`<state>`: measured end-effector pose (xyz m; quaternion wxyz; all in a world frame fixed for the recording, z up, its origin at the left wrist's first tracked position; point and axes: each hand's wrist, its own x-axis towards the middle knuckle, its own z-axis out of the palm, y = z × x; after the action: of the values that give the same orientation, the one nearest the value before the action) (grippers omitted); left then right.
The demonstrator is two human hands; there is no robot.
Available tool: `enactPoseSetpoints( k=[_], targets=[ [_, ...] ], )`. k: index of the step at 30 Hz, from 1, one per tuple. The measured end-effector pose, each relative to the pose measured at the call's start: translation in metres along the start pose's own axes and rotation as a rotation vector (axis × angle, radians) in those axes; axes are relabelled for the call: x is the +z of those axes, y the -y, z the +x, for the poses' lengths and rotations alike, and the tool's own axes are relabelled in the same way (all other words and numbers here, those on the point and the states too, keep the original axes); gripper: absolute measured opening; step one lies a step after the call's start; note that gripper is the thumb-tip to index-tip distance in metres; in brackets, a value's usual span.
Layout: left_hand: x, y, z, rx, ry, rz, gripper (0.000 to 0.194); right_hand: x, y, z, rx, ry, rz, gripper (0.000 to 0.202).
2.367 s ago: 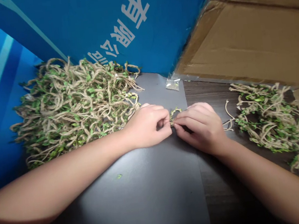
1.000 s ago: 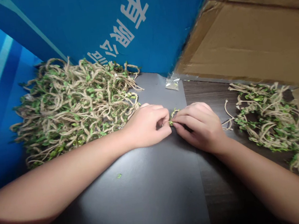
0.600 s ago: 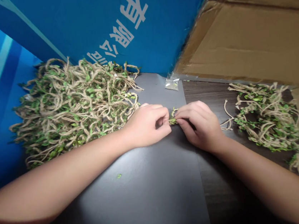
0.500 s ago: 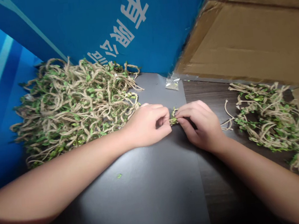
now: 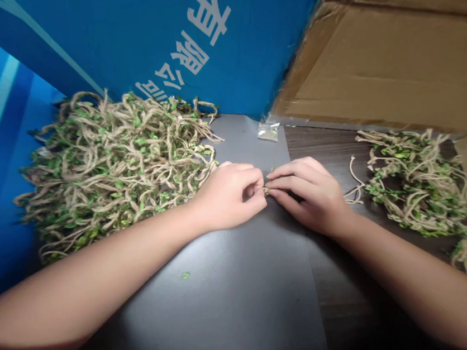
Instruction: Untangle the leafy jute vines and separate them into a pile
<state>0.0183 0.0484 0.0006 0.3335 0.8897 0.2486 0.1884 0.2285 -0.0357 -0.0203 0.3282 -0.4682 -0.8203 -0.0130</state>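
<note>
My left hand (image 5: 238, 193) is closed in a pinch on a leafy twine (image 5: 266, 191), just right of a big heap of jute twine with green leaves (image 5: 117, 160). Facing it, my right hand (image 5: 309, 191) pinches the same twine between thumb and fingers, its fingertips almost touching my left hand. Only a small bit of the twine shows in the gap; the rest is hidden by the hands. Pale loose string ends (image 5: 355, 183) lie beyond my right hand.
A smaller pile of leafy twine (image 5: 420, 187) lies at the right, beside a cardboard box (image 5: 393, 61). A blue panel (image 5: 116, 36) with white characters stands behind. A small clear packet (image 5: 268, 131) and a loose leaf (image 5: 185, 275) lie on the grey surface (image 5: 232, 310).
My right hand has moved slightly left along the twine, closing the gap to my left hand and covering the leaves that showed there. My left hand has stayed in place.
</note>
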Motion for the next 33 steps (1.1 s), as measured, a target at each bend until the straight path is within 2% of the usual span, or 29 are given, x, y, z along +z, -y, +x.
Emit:
enactPoseSetpoints(
  k=[7, 12, 15, 19, 21, 25, 30, 33],
  targets=[
    [0.0, 0.0007, 0.0004, 0.008, -0.016, -0.025, 0.014, -0.0041, 0.0037, 0.004, 0.02, -0.078, 0.084, 0.015],
    [0.0, 0.001, 0.0002, -0.005, -0.009, -0.032, 0.013, -0.0047, 0.0046, 0.005, 0.073, -0.086, 0.123, 0.014],
    [0.0005, 0.0014, -0.0002, -0.004, -0.017, -0.024, 0.014, -0.0036, 0.0039, 0.0028, 0.044, -0.071, 0.057, 0.015],
    [0.0012, 0.0022, -0.0001, -0.003, -0.022, -0.015, 0.014, -0.0027, 0.0031, -0.0008, -0.069, -0.038, -0.11, 0.032],
    [0.001, 0.0022, 0.0, -0.006, -0.014, -0.024, 0.014, -0.0027, 0.0032, -0.0014, -0.089, -0.023, -0.16, 0.028],
    [-0.0005, 0.0015, -0.0003, -0.02, 0.0, -0.044, 0.013, -0.003, 0.0031, -0.0006, -0.032, -0.045, -0.146, 0.018],
    [-0.0009, 0.0008, -0.0008, -0.015, -0.009, -0.047, 0.012, -0.002, 0.0001, 0.0003, 0.083, -0.142, -0.031, 0.017],
    [-0.0005, 0.0009, -0.0008, -0.018, -0.011, -0.048, 0.011, -0.0022, 0.0001, 0.0008, 0.122, -0.152, -0.005, 0.018]
  ],
)
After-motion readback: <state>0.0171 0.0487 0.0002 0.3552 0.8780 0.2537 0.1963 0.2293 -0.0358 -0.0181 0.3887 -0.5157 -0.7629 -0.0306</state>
